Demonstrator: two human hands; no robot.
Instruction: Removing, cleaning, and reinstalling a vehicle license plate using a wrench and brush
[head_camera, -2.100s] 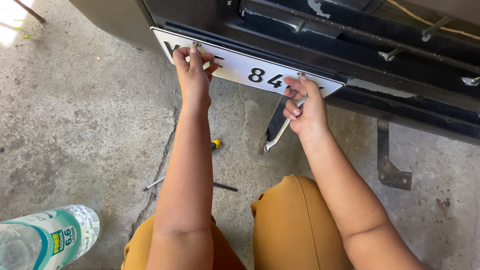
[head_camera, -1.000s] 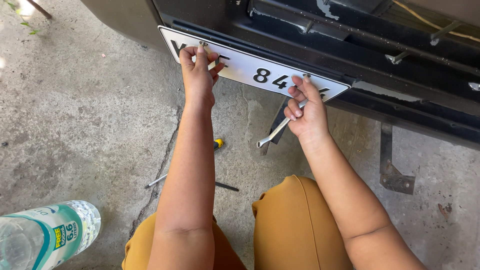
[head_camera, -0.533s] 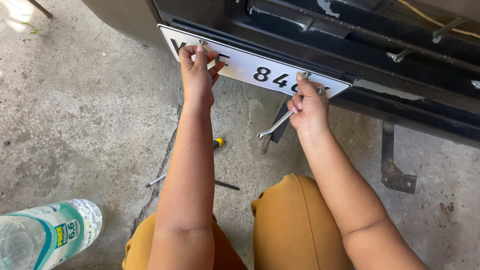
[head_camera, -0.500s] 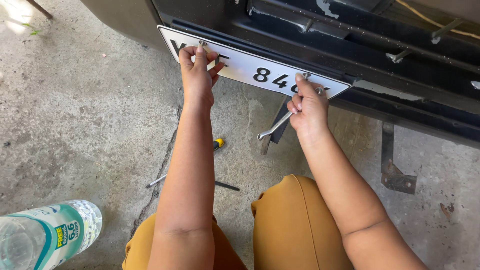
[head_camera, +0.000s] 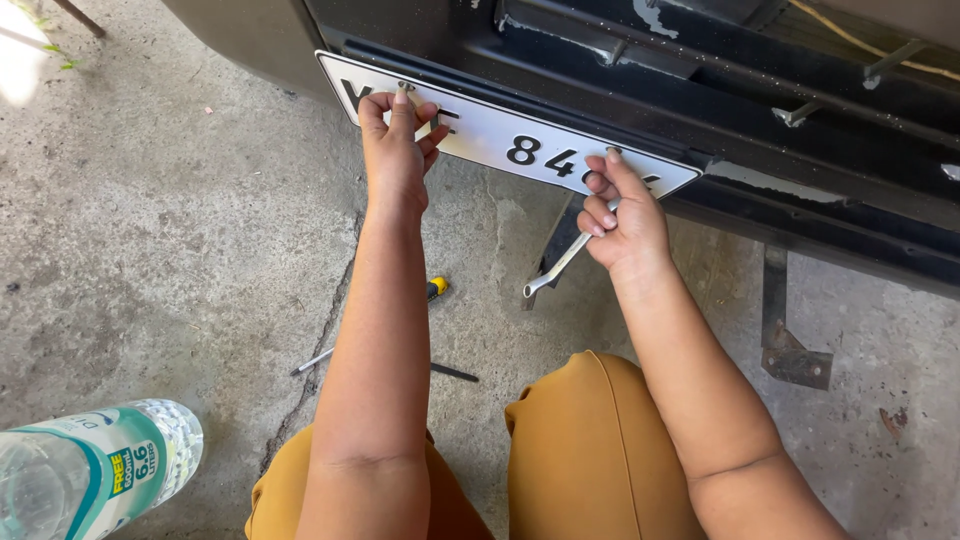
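Observation:
A white number plate (head_camera: 490, 140) with black characters lies against the dark bumper (head_camera: 700, 90) of a vehicle. My left hand (head_camera: 398, 150) pinches the plate's left part near its top edge, fingers curled over it. My right hand (head_camera: 622, 215) presses on the plate's right end and grips a silver wrench (head_camera: 560, 265), whose free end points down and left. Both forearms reach up from my knees in mustard-coloured trousers (head_camera: 590, 450).
A yellow-handled screwdriver (head_camera: 436, 288) and a thin metal rod (head_camera: 312, 360) lie on the cracked concrete between my arms. A clear plastic water bottle (head_camera: 90, 470) lies at the lower left. A rusty metal bracket (head_camera: 790, 345) hangs below the bumper on the right.
The wrench in my right hand has swung from pointing down to slanting down-left, and the hand has shifted a little up on the plate. My left hand stays on the plate.

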